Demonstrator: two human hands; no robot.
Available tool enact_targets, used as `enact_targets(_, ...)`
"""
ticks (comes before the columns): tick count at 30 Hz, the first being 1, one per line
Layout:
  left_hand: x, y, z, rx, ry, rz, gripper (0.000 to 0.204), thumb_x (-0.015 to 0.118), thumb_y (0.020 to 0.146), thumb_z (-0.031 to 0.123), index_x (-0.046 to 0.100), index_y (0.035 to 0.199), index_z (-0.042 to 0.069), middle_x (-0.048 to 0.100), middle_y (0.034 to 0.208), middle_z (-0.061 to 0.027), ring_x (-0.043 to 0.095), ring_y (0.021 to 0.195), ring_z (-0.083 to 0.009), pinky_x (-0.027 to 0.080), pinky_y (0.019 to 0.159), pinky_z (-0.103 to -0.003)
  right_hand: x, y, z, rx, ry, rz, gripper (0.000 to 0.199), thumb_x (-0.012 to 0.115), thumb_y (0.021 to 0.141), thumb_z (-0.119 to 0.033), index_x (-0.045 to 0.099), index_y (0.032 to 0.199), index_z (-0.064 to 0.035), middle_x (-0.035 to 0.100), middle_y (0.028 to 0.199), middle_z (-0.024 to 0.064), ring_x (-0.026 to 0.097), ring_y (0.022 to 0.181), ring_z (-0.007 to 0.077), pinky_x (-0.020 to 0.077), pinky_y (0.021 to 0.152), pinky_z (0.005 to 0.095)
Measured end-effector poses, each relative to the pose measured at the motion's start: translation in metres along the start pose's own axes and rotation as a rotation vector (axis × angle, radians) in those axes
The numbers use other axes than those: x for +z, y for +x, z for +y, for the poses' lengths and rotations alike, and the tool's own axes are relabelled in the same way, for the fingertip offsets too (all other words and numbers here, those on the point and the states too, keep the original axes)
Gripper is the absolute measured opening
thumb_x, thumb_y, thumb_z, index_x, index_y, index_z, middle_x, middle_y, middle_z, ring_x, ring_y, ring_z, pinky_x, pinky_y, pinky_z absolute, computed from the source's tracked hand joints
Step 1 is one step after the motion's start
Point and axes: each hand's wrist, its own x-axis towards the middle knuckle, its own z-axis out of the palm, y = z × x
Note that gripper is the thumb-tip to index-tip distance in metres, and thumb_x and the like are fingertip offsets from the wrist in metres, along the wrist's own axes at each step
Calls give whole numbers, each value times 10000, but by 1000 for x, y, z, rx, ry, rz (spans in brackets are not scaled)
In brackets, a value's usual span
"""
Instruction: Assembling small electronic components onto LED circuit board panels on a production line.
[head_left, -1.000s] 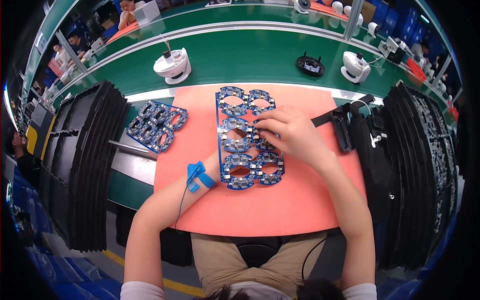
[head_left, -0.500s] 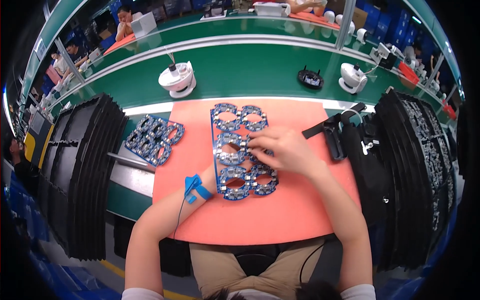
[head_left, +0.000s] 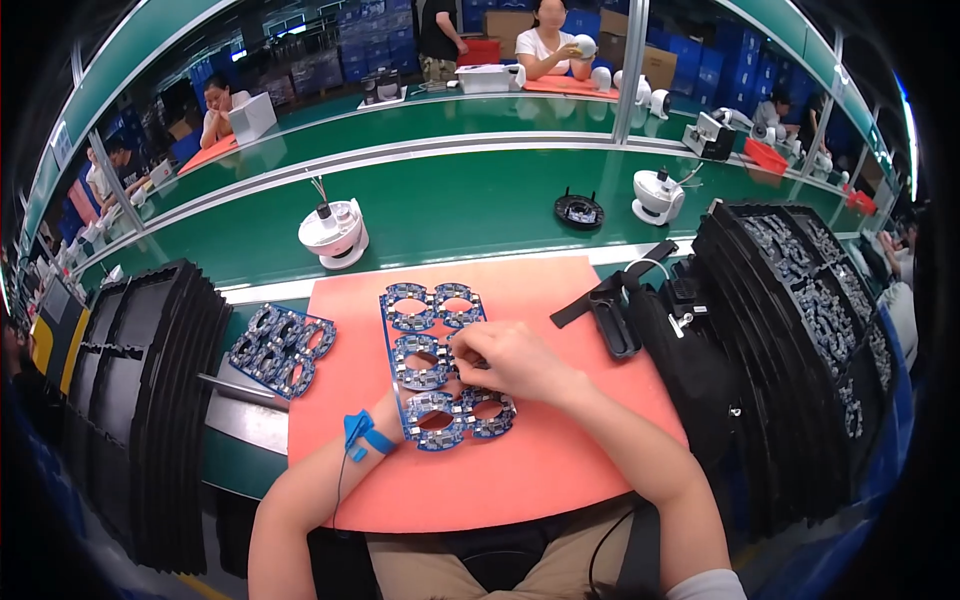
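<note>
A blue circuit board panel point(head_left: 432, 408) with several ring-shaped boards is tilted above the orange mat point(head_left: 560, 480). From beneath, my left hand point(head_left: 393, 414) supports it; the panel hides most of its fingers. A blue wrist strap point(head_left: 362, 437) with a thin cord is on my left wrist. My right hand point(head_left: 512, 362) has its fingers curled in a pinch at the middle ring on the panel's right side, covering that ring. Whether a small part is between those fingertips cannot be seen. Another blue circuit board panel point(head_left: 282, 350) lies at the mat's left edge.
Stacked black trays stand on both sides: the left stack point(head_left: 140, 350) and the right stack point(head_left: 790, 300), which holds small parts. A black pouch point(head_left: 665, 370) lies right of the mat. White devices point(head_left: 333, 235) and a black round part point(head_left: 579, 210) stand on the green bench point(head_left: 440, 220). Co-workers sit beyond.
The head view has tilted up and turned, so the scene sits lower and further left. My right hand stays at the panel's middle ring, its fingers more curled. My left hand remains beneath the panel.
</note>
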Motion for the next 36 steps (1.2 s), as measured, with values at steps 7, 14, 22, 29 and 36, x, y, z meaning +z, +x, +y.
enact_targets(7, -1, -1, 6, 101, 181, -3, 258, 578, 823, -26, 554, 1080, -34, 608, 1052, -121, 611, 953, -176, 533, 814, -285, -1, 4, 9, -127, 16, 13, 133, 667, 767, -110, 619, 873, -45, 649, 922, 76, 632, 813, 223, 506, 709, 337)
enact_targets(14, -9, -7, -6, -18, -241, 7, 292, 513, 847, -61, 523, 1133, -3, 575, 1057, -108, 600, 988, -172, 540, 826, -276, 24, 6, -6, -168, -58, 224, 160, 670, 770, -123, 663, 916, -60, 653, 971, 67, 622, 867, 234, 495, 755, 348)
enact_targets(22, -11, -4, -16, 48, -18, 78, 151, 617, 803, -25, 593, 945, 19, 610, 905, -54, 594, 792, -99, 534, 656, -240, 31, 4, -7, -55, -12, 276, 131, 662, 758, -97, 657, 877, -45, 668, 879, 81, 647, 768, 254, 526, 679, 339)
enact_targets(29, -16, -5, -12, 185, -20, -15, 123, 557, 865, 38, 593, 980, 16, 598, 942, -49, 595, 836, -123, 527, 676, -245, 24, 14, -14, -81, -40, 285, 106, 675, 734, -69, 614, 815, -37, 646, 809, 91, 637, 711, 236, 525, 630, 330)
enact_targets(36, -18, 0, -19, -18, -394, 40, 228, 576, 831, -41, 549, 1053, 7, 586, 1010, -87, 596, 907, -144, 541, 759, -269, 22, 11, -8, -60, 2, 222, 128, 679, 727, -52, 611, 833, -28, 661, 863, 75, 642, 758, 220, 526, 657, 306)
